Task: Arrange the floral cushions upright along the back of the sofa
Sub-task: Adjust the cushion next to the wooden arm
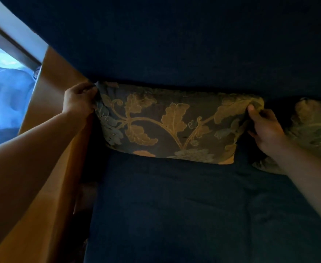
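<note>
A dark floral cushion (175, 122) with gold leaves stands upright against the dark blue sofa back (175, 44), at the sofa's left end. My left hand (79, 100) grips its upper left corner. My right hand (264, 126) pinches its upper right corner. A second floral cushion (315, 128) leans against the sofa back just to the right, partly hidden behind my right forearm and cut off by the frame edge.
The dark blue seat (175, 205) spreads out below the cushions. A brown wooden side panel (49, 149) borders the sofa on the left. Beyond it, a bright window (2, 88) shows at the far left.
</note>
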